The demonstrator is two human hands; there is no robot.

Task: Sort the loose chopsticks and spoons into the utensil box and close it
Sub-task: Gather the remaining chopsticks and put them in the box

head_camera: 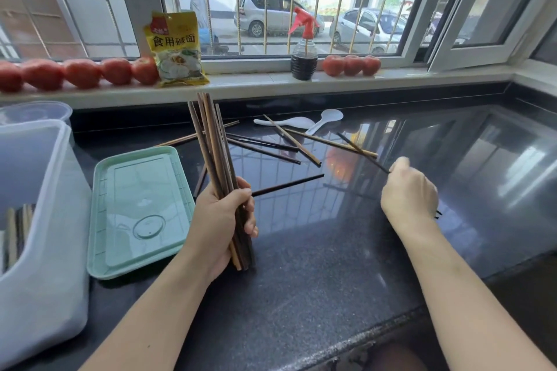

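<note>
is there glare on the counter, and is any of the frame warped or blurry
Head view: the glossy black countertop mirrors the bright window, with strong glare at right washing out its surface; wide-angle distortion bows the windowsill and window frames; the translucent utensil box at the left edge looks soft; the left hand with its chopstick bundle and the right hand are sharp.

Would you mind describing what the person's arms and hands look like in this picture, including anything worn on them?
Both forearms are bare as far as the frame shows: no sleeves appear anywhere along them. The left hand and right hand wear no gloves, and no rings, watch, bracelet or markings show on the visible sides of the hands and wrists. The fingernails that show on the left hand look short and unpainted.
</note>
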